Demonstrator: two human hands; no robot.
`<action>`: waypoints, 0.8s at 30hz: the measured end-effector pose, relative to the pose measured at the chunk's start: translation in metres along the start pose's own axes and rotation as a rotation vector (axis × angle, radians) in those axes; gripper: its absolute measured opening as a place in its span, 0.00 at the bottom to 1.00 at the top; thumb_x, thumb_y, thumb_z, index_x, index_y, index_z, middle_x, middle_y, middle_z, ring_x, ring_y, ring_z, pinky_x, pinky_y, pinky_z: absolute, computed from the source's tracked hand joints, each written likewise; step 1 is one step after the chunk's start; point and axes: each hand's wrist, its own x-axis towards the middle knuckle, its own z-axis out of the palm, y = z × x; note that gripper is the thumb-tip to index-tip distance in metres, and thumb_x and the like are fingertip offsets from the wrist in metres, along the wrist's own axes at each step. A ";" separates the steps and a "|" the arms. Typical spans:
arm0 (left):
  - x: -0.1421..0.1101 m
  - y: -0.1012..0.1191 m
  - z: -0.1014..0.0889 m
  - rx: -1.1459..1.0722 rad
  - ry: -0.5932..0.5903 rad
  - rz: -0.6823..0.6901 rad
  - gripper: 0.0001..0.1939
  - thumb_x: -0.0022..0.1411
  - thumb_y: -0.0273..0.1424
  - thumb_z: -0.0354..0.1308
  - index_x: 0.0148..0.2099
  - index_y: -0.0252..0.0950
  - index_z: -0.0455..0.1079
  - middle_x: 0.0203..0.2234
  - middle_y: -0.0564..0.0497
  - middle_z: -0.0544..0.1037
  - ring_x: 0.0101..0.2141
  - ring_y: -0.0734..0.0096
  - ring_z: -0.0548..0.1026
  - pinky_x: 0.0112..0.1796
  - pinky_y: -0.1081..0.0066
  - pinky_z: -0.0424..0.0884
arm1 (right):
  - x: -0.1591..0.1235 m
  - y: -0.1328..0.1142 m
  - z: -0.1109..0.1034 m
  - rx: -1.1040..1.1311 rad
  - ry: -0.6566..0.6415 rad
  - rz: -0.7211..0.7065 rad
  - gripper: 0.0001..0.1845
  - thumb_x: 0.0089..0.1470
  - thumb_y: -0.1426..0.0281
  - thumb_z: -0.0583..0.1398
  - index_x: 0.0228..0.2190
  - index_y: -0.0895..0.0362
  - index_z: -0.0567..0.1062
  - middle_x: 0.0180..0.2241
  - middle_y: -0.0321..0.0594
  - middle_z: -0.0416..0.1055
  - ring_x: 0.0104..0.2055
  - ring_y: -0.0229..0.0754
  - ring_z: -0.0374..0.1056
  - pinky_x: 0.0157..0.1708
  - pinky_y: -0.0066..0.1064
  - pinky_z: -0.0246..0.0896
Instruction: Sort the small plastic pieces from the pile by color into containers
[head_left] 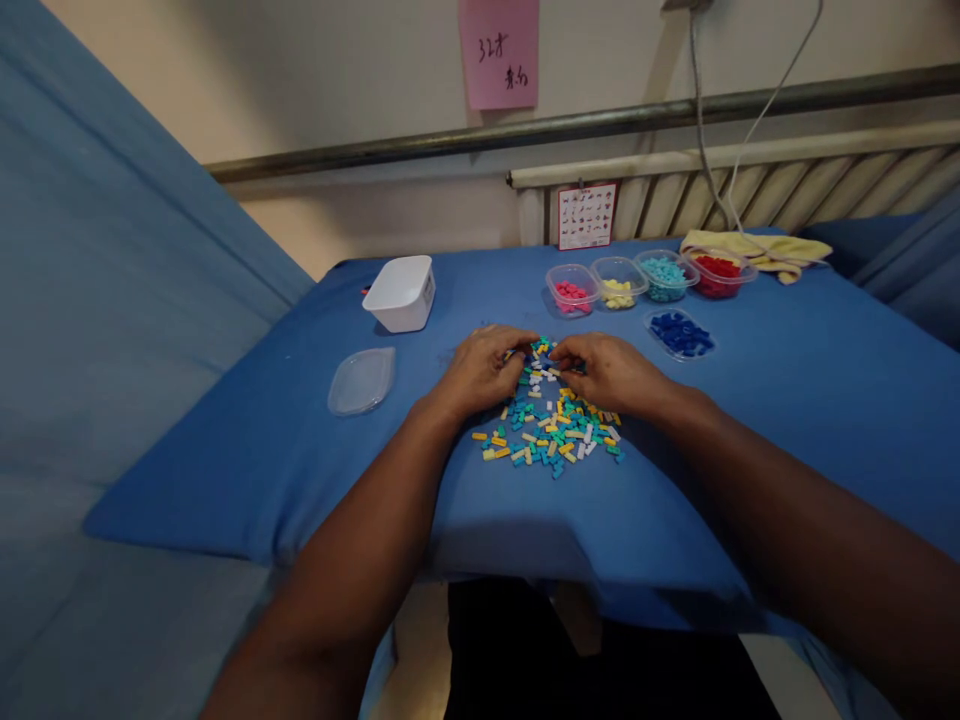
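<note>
A loose pile of small plastic building bricks point(555, 425), in yellow, orange, teal, green, white and blue, lies spread on the blue cloth in front of me. My left hand point(491, 370) curves around the far left side of the pile, its thumb and fingers apart with a few bricks showing between them. Facing it from the right, my right hand point(604, 370) has its fingers bent together at the bricks. Whatever sits between those fingertips is too small to make out. White and blue bricks lie in the narrow gap between both hands.
Beyond the hands stand clear tubs of pink point(572, 293), yellow point(618, 293), light blue point(664, 277) and red pieces point(718, 272). Dark blue pieces point(681, 333) fill a shallow lid. A white box point(401, 295) and clear lid point(361, 381) sit left; a yellow cloth point(780, 250) lies back right.
</note>
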 end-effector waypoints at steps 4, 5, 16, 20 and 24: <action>0.001 -0.004 0.010 0.117 -0.086 0.085 0.20 0.73 0.30 0.55 0.62 0.40 0.81 0.61 0.42 0.79 0.61 0.52 0.75 0.64 0.49 0.68 | -0.003 0.001 -0.003 0.018 -0.018 0.040 0.16 0.57 0.75 0.66 0.47 0.54 0.84 0.42 0.41 0.85 0.41 0.47 0.79 0.40 0.34 0.67; 0.002 -0.003 0.013 0.151 -0.121 0.095 0.20 0.73 0.30 0.55 0.62 0.41 0.81 0.63 0.41 0.78 0.63 0.51 0.74 0.65 0.47 0.67 | -0.004 0.002 -0.004 0.012 -0.024 0.042 0.15 0.57 0.74 0.66 0.46 0.53 0.85 0.41 0.41 0.85 0.41 0.47 0.79 0.40 0.34 0.67; 0.007 0.013 0.013 0.118 -0.196 0.065 0.15 0.68 0.28 0.56 0.50 0.40 0.83 0.56 0.44 0.81 0.58 0.52 0.76 0.64 0.48 0.66 | -0.009 0.005 -0.009 -0.024 0.056 0.005 0.13 0.63 0.72 0.61 0.44 0.55 0.85 0.42 0.45 0.85 0.42 0.50 0.79 0.43 0.38 0.69; 0.008 0.015 0.018 0.143 -0.187 0.071 0.17 0.71 0.33 0.57 0.56 0.39 0.83 0.55 0.43 0.81 0.57 0.50 0.77 0.62 0.47 0.67 | -0.010 0.008 -0.007 0.082 0.231 0.077 0.12 0.62 0.70 0.62 0.45 0.53 0.85 0.43 0.44 0.85 0.42 0.49 0.80 0.45 0.39 0.72; 0.011 0.019 0.024 0.163 -0.177 0.083 0.16 0.71 0.32 0.58 0.53 0.40 0.84 0.54 0.43 0.81 0.56 0.50 0.77 0.61 0.47 0.67 | -0.006 0.013 0.000 0.340 0.280 0.147 0.11 0.60 0.68 0.63 0.43 0.53 0.85 0.41 0.43 0.86 0.41 0.49 0.81 0.46 0.41 0.75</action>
